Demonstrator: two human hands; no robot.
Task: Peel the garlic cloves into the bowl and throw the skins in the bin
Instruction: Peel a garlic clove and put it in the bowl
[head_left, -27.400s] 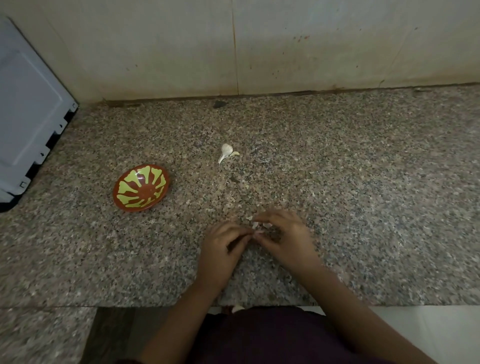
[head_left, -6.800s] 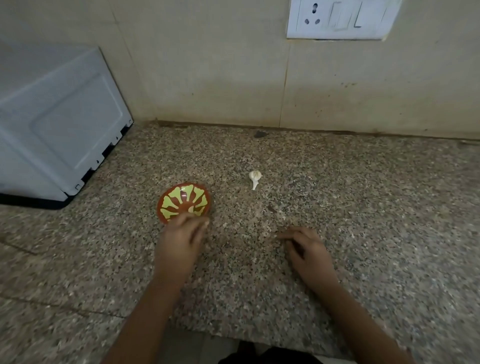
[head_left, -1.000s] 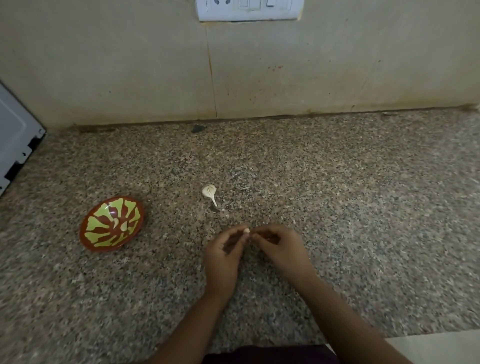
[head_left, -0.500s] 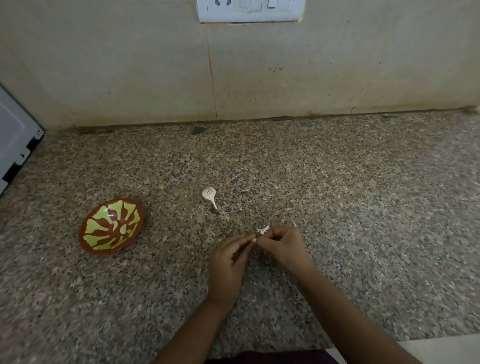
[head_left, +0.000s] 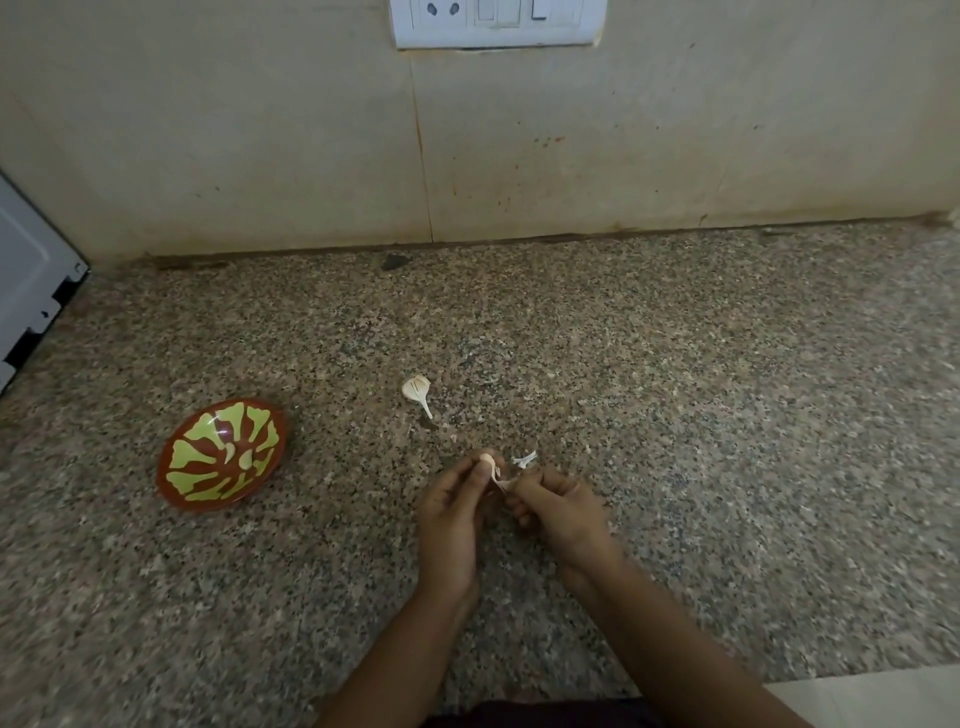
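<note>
Left hand (head_left: 449, 514) pinches a garlic clove (head_left: 487, 459) at its fingertips, right of the bowl (head_left: 193, 475). Right hand (head_left: 561, 512) pinches a strip of skin (head_left: 502, 482) that runs from the clove, stretched between both hands. Loose skin scrap (head_left: 524, 460) on the counter (head_left: 727, 415), just past the right hand's knuckles. Garlic stem piece (head_left: 417, 389) right of the bowl, nearer the wall (head_left: 260, 156). Bowl holds a few peeled cloves (head_left: 244, 457). Grey appliance (head_left: 26, 291) left of the bowl, against the wall.

Nothing legible shows anywhere. The switch plate (head_left: 498, 23) on the wall bears no readable marking, and a tiny dark mark on the white appliance (head_left: 31, 291), far left of it, is too small to make out.
</note>
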